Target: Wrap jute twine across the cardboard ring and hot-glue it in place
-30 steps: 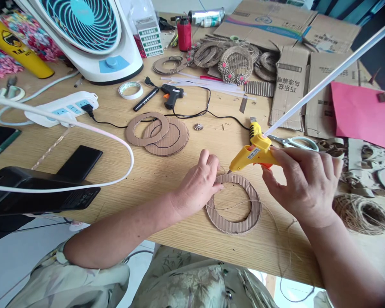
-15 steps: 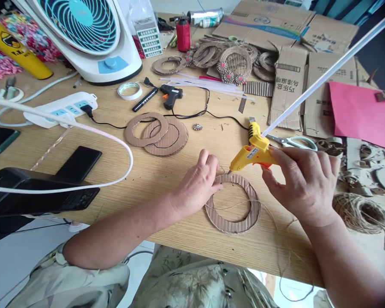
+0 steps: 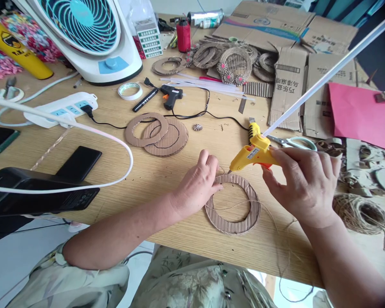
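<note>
A corrugated cardboard ring (image 3: 254, 216) lies on the wooden table near its front edge. My left hand (image 3: 197, 184) is closed at the ring's upper left, its fingers pinching thin twine that loops up beside them. My right hand (image 3: 303, 184) grips a yellow glue gun (image 3: 252, 156) with a long clear glue stick (image 3: 333, 72) rising from its back. The gun's nozzle tip is at the ring's top edge, just right of my left fingers. Loose twine (image 3: 271, 214) crosses the ring and trails off the table edge.
Right of my right wrist sits a twine ball (image 3: 361, 212). Scissors (image 3: 300, 142) lie behind the gun. Cut cardboard discs (image 3: 167, 137), a black glue gun (image 3: 171, 96) and its cable are farther back. A power strip (image 3: 60, 111) and white cable occupy the left. A fan (image 3: 112, 64) stands behind.
</note>
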The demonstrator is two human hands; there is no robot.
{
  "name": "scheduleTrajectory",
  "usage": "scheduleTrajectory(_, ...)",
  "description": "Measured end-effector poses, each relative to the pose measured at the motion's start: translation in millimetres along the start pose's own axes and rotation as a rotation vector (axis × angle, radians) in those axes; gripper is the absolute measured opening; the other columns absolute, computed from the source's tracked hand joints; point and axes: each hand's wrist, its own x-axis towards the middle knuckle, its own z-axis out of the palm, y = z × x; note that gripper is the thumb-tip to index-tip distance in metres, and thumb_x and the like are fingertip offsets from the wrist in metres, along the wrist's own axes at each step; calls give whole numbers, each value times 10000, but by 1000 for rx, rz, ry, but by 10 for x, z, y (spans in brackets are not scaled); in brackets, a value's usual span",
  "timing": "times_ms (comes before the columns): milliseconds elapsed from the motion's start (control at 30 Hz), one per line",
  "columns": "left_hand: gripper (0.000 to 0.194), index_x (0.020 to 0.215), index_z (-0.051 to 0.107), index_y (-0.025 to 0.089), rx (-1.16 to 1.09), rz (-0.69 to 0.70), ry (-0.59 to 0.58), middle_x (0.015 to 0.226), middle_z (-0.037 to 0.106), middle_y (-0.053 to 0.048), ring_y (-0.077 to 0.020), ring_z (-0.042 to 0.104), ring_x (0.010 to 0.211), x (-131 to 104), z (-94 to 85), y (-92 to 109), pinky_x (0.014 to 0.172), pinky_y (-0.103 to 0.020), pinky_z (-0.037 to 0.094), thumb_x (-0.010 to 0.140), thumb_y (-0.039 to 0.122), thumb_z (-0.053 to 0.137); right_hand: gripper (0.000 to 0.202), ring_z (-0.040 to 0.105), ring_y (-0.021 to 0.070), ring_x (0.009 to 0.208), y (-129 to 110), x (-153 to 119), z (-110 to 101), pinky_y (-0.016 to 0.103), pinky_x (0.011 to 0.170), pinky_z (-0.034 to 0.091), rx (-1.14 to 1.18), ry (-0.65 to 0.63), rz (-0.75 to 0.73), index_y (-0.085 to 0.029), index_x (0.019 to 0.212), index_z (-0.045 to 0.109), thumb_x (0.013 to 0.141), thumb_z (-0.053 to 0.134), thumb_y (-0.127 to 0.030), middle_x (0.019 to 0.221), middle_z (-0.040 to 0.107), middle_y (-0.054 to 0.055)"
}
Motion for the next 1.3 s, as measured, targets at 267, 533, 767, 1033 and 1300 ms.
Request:
scheduleTrajectory(267, 557, 960, 381, 210, 7, 9, 8, 1096, 447, -55, -167, 670, 796, -7, -7, 0, 711, -338, 627, 707, 117, 869, 572, 548, 245, 849, 6, -26, -17, 400, 788, 372, 9, -35, -7, -229, 1388, 513, 845, 681, -288, 1072, 671, 91)
scheduleTrajectory(533, 551, 966, 391, 201, 0, -7, -9, 1108, 448, -62, -178, 674, 807, -4, -4, 3, 726, -348, 614, 704, 112, 867, 591, 563, 253, 864, 7, -23, -26, 404, 790, 386, 7, -36, -23, -233, 1407, 492, 849, 678, -286, 1080, 677, 95)
scheduleTrajectory(767, 525, 962, 398, 202, -7, -10, -5, 1109, 450, -55, -192, 682, 856, -5, -4, 12, 752, -355, 615, 717, 102, 851, 577, 551, 240, 847, 12, -15, -41, 395, 772, 380, 18, -5, -15, -234, 1386, 514, 840, 695, -281, 1056, 674, 84)
scheduleTrajectory(1033, 519, 961, 407, 187, 5, -8, -12, 1096, 447, -54, -189, 679, 848, 1, -24, 26, 750, -353, 615, 713, 98, 854, 576, 558, 240, 850, 25, -10, -62, 392, 791, 389, -11, -30, -40, -233, 1397, 499, 856, 691, -281, 1069, 683, 84)
scheduleTrajectory(1300, 522, 955, 408, 189, 18, 2, -3, 1077, 450, -50, -200, 678, 878, 7, -28, 30, 739, -341, 614, 709, 111, 862, 553, 560, 249, 840, 28, 5, -63, 397, 776, 379, 21, -21, -50, -206, 1351, 543, 831, 721, -263, 1053, 691, 95)
